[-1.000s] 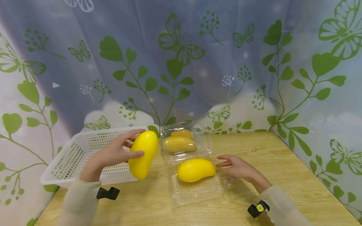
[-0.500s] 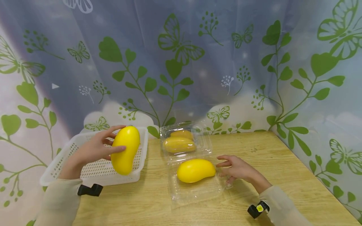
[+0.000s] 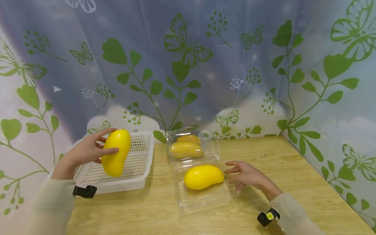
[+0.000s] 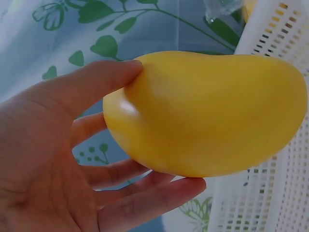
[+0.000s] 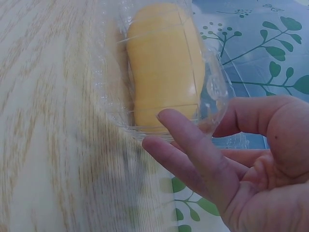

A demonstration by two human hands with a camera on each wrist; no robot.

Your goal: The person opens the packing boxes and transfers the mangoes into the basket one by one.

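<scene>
My left hand (image 3: 85, 151) grips a smooth yellow mango (image 3: 116, 152) and holds it over the white basket (image 3: 144, 179). In the left wrist view the thumb (image 4: 113, 72) lies on one side of the mango and the fingers spread along the other. A second mango (image 3: 203, 177) lies in the near half of an unfolded clear plastic clamshell box (image 3: 188, 205). My right hand (image 3: 249, 176) is at the right rim of that box, its fingers mostly straight. Fingertips (image 5: 171, 118) overlap the plastic edge in the right wrist view; how firmly they touch cannot be told.
Behind the near half, more yellow fruit (image 3: 186, 150) shows through the clear plastic. The wooden table (image 3: 279, 160) runs back to a curtain (image 3: 205, 65) printed with leaves and butterflies. The basket stands at the table's left side.
My left hand has carried the mango leftward, from beside the basket's right edge to over the basket. My right hand and the clamshell box have stayed in place.
</scene>
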